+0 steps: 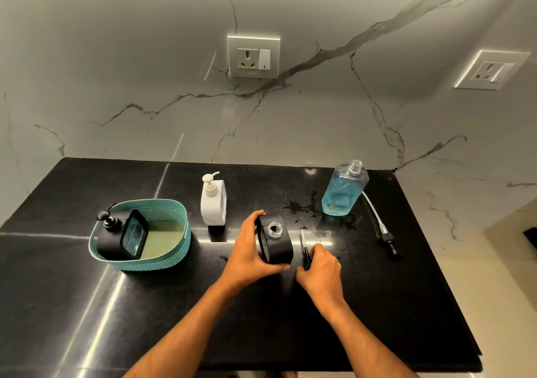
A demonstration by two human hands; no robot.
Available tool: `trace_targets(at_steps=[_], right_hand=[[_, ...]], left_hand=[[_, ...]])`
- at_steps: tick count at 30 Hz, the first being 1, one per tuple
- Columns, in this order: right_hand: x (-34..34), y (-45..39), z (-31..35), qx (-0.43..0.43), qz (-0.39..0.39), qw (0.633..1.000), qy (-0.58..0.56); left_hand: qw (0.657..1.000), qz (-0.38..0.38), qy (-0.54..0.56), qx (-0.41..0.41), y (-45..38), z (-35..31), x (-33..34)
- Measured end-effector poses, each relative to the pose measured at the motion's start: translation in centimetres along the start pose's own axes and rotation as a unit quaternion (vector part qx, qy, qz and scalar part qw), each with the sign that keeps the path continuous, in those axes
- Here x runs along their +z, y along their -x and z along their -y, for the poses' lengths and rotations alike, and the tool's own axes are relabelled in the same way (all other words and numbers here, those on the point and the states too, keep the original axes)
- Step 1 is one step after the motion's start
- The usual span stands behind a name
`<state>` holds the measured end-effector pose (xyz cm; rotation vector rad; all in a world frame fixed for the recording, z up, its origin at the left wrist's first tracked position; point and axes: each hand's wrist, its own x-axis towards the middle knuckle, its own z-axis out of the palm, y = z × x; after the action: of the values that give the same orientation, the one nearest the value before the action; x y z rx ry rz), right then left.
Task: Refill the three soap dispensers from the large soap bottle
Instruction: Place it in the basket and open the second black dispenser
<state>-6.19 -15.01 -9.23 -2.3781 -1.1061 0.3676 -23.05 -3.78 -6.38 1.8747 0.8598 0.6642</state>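
Observation:
A black square soap dispenser (276,241) stands mid-counter with its clear neck uncapped. My left hand (250,252) grips its left side and front. Just right of it, my right hand (319,270) pinches the dispenser's black pump head with its clear tube (303,244), which lies on the counter. The large clear bottle of blue soap (343,193) stands uncapped at the back right. Its own pump with a white tube (380,226) lies to its right. A white pump dispenser (213,201) stands behind my left hand. Another black pump dispenser (116,238) sits in the teal basket (171,249).
The black stone counter (116,305) meets a marble wall with two sockets (253,56). Small wet spills (302,206) lie between the large bottle and the open dispenser. The counter's right edge drops off near the loose pump.

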Motion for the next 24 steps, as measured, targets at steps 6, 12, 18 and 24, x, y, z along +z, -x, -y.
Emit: trace_targets(at_steps=[6,12,18,24], right_hand=[[-0.2,-0.5,0.3,0.005,-0.001,1.000,0.001],[-0.5,-0.8,0.2,0.003,-0.005,1.000,0.003],[-0.7,-1.4,0.0,0.008,0.000,1.000,-0.003],[-0.7,-2.2,-0.5,0.010,-0.025,0.999,-0.023]], left_hand=[[1.000,0.016,0.008,0.016,-0.1,-0.2,-0.1],[0.999,0.031,0.013,0.022,-0.5,-0.5,-0.1],[0.999,0.031,0.011,0.027,-1.2,-0.4,-0.2],[0.999,0.035,0.010,0.028,-1.9,-0.5,-0.1]])
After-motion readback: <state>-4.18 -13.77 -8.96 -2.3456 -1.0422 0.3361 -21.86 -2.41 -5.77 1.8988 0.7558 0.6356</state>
